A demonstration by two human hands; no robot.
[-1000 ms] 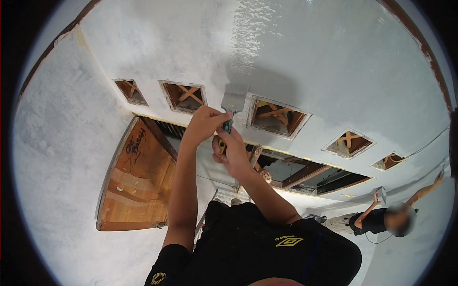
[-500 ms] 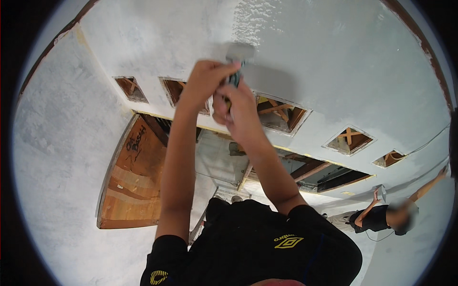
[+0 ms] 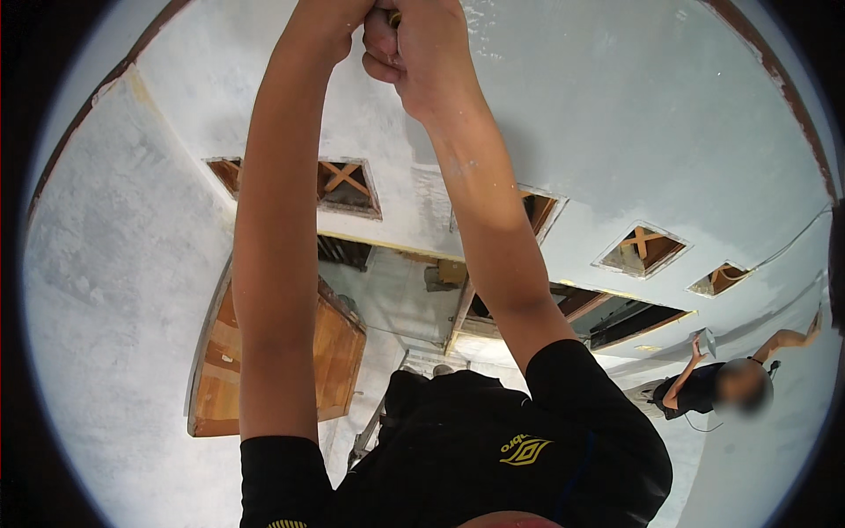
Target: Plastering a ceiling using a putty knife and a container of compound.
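Both my arms are raised along the pale wall (image 3: 616, 114), hands together at the upper edge of the picture. My right hand (image 3: 427, 48) is closed around the handle of a putty knife (image 3: 394, 18), of which only a small yellowish bit shows between the fingers. Its wide grey blade lies out of view. Against the right hand rests my left hand (image 3: 330, 22); its fingertips are cut off by the picture's edge, on the knife's upper part. Pale specks dot my right forearm. A ridged patch of filler (image 3: 429, 180) marks the wall beside that forearm.
Square vent openings with wooden crosses (image 3: 348, 185) run in a row along the wall. A brown wooden door leaf (image 3: 339, 352) stands open at left, near a doorway. A ladder (image 3: 370, 431) shows beside my body. At far right, another person (image 3: 695, 387) reaches toward the wall, holding a grey block-like thing.
My hands and the putty knife have moved up the wall, taking the blade out of view. The other person's reaching arm has bent and shifted slightly.
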